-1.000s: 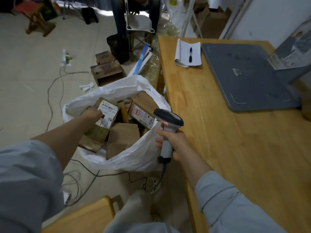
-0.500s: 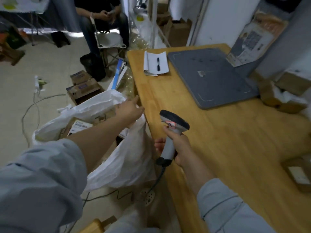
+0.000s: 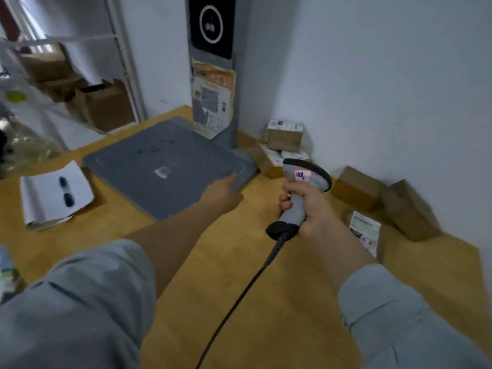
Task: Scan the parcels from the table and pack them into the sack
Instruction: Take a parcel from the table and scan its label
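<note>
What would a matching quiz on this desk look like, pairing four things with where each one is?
Things: 1 scanner; 2 pen; 3 grey mat; 4 stacked parcels.
Places: A against the wall, far corner; B gripped in the right hand; C on the white notepad; D lying flat by the fingertip of the left hand.
Pairs: 1-B; 2-C; 3-D; 4-A.

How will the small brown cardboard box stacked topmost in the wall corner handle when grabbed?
Probably stiff: the small brown cardboard box keeps square edges, no sag. Likely light: the white-labelled parcel beneath it looks uncrushed. Perched on that stack, a push could slide it off.
</note>
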`<control>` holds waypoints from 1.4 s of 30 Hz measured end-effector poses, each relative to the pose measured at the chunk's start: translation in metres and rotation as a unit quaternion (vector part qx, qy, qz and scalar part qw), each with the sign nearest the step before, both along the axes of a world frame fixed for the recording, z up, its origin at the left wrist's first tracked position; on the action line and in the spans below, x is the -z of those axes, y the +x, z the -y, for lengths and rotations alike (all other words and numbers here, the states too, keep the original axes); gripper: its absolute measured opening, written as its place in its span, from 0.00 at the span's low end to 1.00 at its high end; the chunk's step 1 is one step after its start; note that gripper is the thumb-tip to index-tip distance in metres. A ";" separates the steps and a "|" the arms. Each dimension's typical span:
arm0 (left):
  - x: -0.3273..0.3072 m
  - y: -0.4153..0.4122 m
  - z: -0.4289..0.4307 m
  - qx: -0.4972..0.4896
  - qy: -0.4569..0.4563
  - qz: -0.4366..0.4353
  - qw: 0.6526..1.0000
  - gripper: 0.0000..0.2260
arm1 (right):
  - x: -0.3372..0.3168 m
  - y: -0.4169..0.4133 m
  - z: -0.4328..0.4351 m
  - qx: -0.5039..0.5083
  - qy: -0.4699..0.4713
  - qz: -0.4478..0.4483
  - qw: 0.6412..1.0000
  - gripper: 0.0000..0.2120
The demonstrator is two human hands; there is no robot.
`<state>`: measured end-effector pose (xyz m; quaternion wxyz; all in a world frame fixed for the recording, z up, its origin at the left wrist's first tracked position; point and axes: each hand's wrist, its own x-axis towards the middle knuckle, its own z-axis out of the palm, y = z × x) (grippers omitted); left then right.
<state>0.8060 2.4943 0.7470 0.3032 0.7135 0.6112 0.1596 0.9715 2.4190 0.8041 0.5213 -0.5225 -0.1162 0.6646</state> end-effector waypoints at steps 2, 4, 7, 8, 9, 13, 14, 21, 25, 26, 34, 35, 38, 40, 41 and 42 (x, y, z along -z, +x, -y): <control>0.006 0.027 -0.044 0.012 -0.003 0.017 1.000 0.12 | 0.000 0.018 -0.026 0.015 0.002 0.010 1.000 0.06; 0.012 0.051 -0.080 0.006 -0.009 0.054 0.999 0.07 | 0.002 0.030 -0.047 0.028 -0.001 0.018 0.999 0.06; 0.015 0.080 -0.119 0.001 -0.021 0.069 0.997 0.05 | 0.008 0.042 -0.074 0.045 -0.012 0.026 0.999 0.08; 0.017 0.089 -0.130 -0.017 -0.050 0.080 0.995 0.11 | 0.010 0.046 -0.083 0.050 -0.016 0.028 0.998 0.08; 0.022 0.096 -0.141 -0.037 -0.070 0.099 0.992 0.12 | 0.013 0.050 -0.091 0.053 -0.019 0.030 0.998 0.08; 0.055 0.124 -0.187 -0.159 -0.182 0.248 0.938 0.16 | 0.028 0.064 -0.120 0.047 -0.040 0.035 0.997 0.08; 0.061 0.131 -0.196 -0.175 -0.217 0.265 0.923 0.20 | 0.033 0.067 -0.126 0.045 -0.047 0.034 0.997 0.08; 0.114 0.164 -0.251 -0.267 -0.271 0.311 0.871 0.31 | 0.067 0.086 -0.138 0.039 -0.064 0.038 0.996 0.06; 0.109 0.161 -0.242 -0.276 -0.264 0.332 0.863 0.29 | 0.072 0.091 -0.128 0.047 -0.059 0.032 0.997 0.05; 0.104 0.156 -0.233 -0.273 -0.271 0.340 0.858 0.26 | 0.071 0.091 -0.123 0.046 -0.059 0.034 0.997 0.05; 0.079 0.103 -0.119 -0.208 -0.308 0.382 0.846 0.12 | 0.042 0.060 -0.042 0.000 -0.051 0.129 0.990 0.07; 0.075 0.096 -0.102 -0.193 -0.300 0.380 0.853 0.11 | 0.037 0.055 -0.029 -0.001 -0.045 0.138 0.989 0.07; 0.063 0.076 -0.061 -0.151 -0.278 0.363 0.876 0.11 | 0.023 0.041 0.012 -0.001 -0.025 0.168 0.985 0.07; 0.056 0.064 -0.039 -0.132 -0.265 0.357 0.886 0.10 | 0.015 0.032 0.037 0.005 -0.013 0.183 0.983 0.08; 0.053 0.059 -0.029 -0.123 -0.257 0.355 0.890 0.10 | 0.011 0.029 0.049 0.006 -0.006 0.189 0.982 0.09; 0.049 0.055 -0.018 -0.118 -0.251 0.351 0.894 0.10 | 0.007 0.025 0.060 0.005 0.001 0.196 0.981 0.08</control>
